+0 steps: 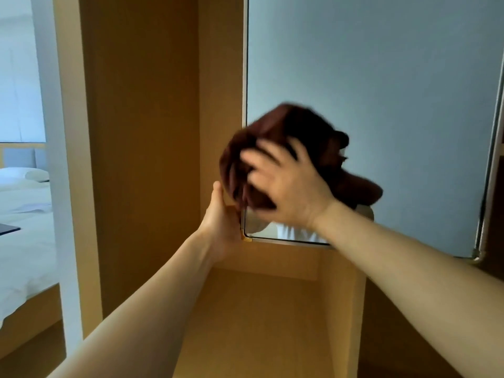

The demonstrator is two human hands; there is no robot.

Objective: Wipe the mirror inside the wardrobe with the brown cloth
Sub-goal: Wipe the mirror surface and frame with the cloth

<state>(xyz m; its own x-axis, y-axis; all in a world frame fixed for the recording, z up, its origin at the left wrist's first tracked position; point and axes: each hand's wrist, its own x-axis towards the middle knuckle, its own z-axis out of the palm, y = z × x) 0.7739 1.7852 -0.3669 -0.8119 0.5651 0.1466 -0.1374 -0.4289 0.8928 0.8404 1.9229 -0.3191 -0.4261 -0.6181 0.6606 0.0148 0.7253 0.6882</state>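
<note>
The mirror (381,77) fills the upper right of the wooden wardrobe, framed in thin metal. My right hand (289,184) presses a bunched brown cloth (272,132) against the mirror's lower left part, fingers spread over the cloth; the hand and cloth are blurred. My left hand (222,222) grips the mirror's left edge near its bottom corner, thumb up, fingers hidden behind the edge. The cloth's dark reflection shows in the glass to the right of my hand.
A wooden wardrobe panel (141,132) stands left of the mirror, and a wooden shelf compartment (259,323) lies below it. At far left a bed (24,214) with white sheets and a pillow shows beside a white door frame (54,159).
</note>
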